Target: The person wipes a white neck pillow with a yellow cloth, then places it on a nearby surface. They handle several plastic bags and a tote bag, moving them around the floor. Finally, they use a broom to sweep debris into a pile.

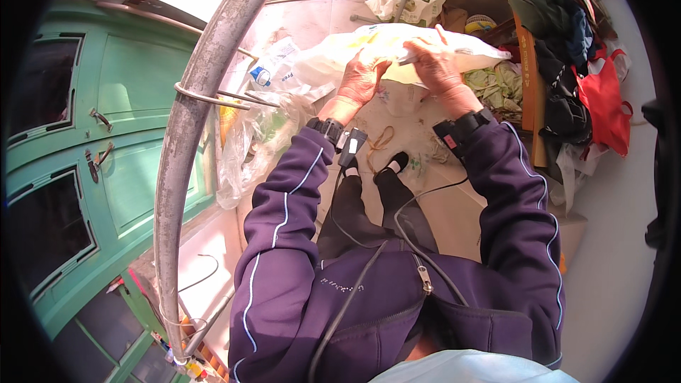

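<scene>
A pale, translucent plastic bag [340, 53], brightly lit, stretches in front of me at about chest height. My left hand [364, 77] is at its near edge, with thumb and fingers bent together on the plastic. My right hand [433, 64] grips the same bag farther right; a small grey piece [408, 59] shows by its fingertips, too bright to name. Both wrists wear black straps with small boxes and cables. Left of my left hand, crumpled clear plastic bags [266, 127] and a white printed bag [276, 66] hang together.
A thick grey metal pole [197, 80] curves upward on the left, with wire hooks [213, 97] around it. Green doors [143, 80] stand beyond. At right are a wooden board [526, 74], piled clothes [564, 53], leafy greens [495, 85] and a red bag [604, 101]. A brown cord [379, 141] lies near my feet.
</scene>
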Motion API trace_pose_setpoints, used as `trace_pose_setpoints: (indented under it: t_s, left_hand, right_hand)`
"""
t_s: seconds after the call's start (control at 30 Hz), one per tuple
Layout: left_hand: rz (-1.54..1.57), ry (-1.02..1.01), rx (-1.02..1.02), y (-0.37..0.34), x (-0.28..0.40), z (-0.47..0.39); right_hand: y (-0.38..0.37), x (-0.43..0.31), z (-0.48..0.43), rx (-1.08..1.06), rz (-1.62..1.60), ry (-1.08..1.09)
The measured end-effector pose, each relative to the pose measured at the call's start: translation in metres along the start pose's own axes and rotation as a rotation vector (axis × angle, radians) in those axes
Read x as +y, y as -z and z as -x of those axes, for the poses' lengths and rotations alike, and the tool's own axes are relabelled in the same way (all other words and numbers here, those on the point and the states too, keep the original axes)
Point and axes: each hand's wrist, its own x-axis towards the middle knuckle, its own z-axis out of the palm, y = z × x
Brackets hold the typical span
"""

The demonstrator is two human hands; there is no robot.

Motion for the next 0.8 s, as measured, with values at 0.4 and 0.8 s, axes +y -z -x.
trace_pose_setpoints:
  t_s: [0.4, 0.8]
  left_hand:
    - [-0.606, 0.723, 0.170, 0.124, -0.125, 0.098]
    - [0.855, 0.913, 0.533, 0.170, -0.153, 0.076]
  right_hand:
    - [0.144, 0.063, 0.030, 0.089, -0.555, -0.133]
    - [0.174, 0.161, 0.081, 0.361, -0.773, -0.548]
